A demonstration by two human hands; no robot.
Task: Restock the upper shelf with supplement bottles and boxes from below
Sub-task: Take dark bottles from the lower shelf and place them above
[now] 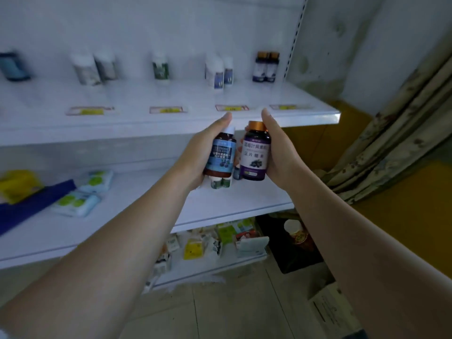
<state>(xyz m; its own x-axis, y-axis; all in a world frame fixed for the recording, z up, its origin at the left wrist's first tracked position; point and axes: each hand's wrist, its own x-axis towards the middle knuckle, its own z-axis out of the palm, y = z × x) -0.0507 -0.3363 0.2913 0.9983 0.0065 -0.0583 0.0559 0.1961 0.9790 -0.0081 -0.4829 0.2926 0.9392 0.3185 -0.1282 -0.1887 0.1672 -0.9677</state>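
Your left hand is wrapped round the brown plastic bottle with blue label and white cap. Your right hand is wrapped round the dark bottle with purple label and copper cap. Both are upright at frame centre, just below the white upper shelf, probably for direct set-down. A matching copper-capped pair stands right of centre on that shelf, the likely slot for the purple one.

upper-shelf bottles blurred, price tags unreadable

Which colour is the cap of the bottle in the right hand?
Copper-orange cap, on the purple-labelled bottle; head view.
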